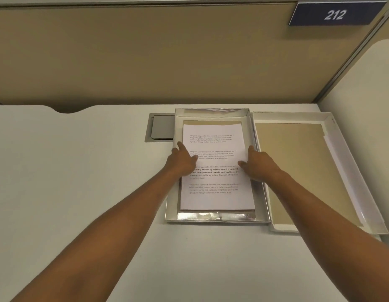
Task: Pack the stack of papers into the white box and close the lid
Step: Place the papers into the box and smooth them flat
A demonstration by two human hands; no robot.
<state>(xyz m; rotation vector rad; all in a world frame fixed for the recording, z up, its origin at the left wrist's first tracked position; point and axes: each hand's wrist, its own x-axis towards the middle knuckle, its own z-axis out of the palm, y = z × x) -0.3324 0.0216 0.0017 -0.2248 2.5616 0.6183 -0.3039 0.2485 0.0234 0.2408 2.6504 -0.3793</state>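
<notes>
Stack of papers (217,171) lay inside white box (170,205); lid (298,171) sat open just beside it. Left hand (182,159) and right hand (257,163) pressed flat, fingers spread, on the stack's edges.

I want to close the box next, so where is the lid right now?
In the head view the lid lies open side up on the desk, right of the white box and beside its right wall, past the right hand.
</notes>
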